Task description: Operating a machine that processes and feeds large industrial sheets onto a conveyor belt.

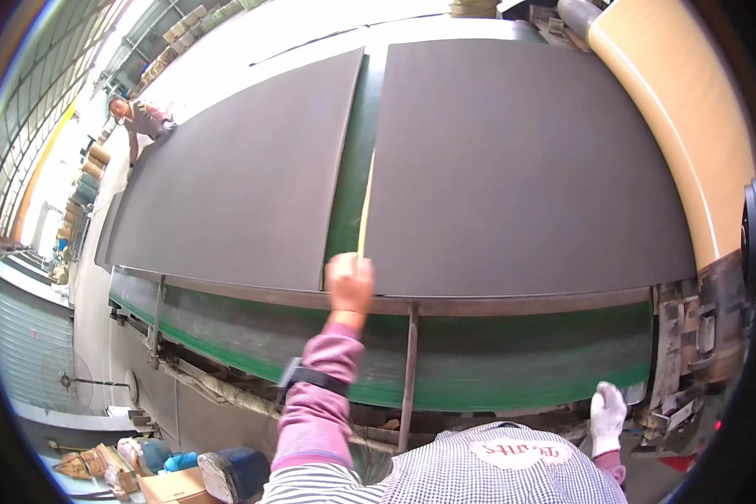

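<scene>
Left hand point(350, 286): fingers curled tight round near end of thin yellow strip point(366, 206). Strip runs far along left edge of right dark sheet point(521, 168). Narrow green belt point(355, 172) shows, open, before left dark sheet point(244, 168). Right hand point(608, 413): gloved, near right, off sheets; can't tell finger grip.

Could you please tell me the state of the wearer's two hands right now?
Left hand: closed, apparently on the yellow strip.
Right hand: gloved, nothing visible in it; open or closed cannot be told.
</scene>
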Motion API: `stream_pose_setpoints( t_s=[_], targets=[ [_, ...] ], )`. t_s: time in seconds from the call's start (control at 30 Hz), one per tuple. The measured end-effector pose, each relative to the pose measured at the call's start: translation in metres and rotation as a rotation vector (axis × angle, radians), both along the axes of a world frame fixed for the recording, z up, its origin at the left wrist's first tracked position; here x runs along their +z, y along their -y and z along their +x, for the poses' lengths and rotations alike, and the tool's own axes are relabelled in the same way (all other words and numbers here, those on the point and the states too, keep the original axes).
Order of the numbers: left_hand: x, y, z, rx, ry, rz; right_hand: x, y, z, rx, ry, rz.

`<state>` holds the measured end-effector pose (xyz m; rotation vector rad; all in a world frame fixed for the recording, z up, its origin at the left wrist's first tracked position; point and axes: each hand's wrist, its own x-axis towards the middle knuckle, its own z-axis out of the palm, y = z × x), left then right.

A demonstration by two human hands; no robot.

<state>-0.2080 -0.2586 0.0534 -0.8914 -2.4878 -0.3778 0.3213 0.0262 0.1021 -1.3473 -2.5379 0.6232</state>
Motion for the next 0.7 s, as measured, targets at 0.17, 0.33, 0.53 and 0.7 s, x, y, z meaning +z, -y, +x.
stream_pose_setpoints(
  t_s=[0.17, 0.33, 0.53, 0.7],
  targets=[
    [-0.016, 0.130, -0.090, 0.595, 0.420, -0.147, 0.025, -0.018, -0.100, 0.153, -0.224, 0.048],
    [-0.029, 0.114, -0.086, 0.445, 0.536, -0.157, 0.032, -0.009, -0.222, 0.383, -0.271, 0.116],
    [-0.019, 0.015, -0.011, 0.017, 0.652, 0.141, 0.014, -0.002, -0.329, 0.507, -0.025, -0.124],
    [-0.014, -0.049, 0.039, -0.156, 0.746, 0.061, 0.003, -0.034, -0.321, 0.440, 0.221, -0.063]
  ],
)
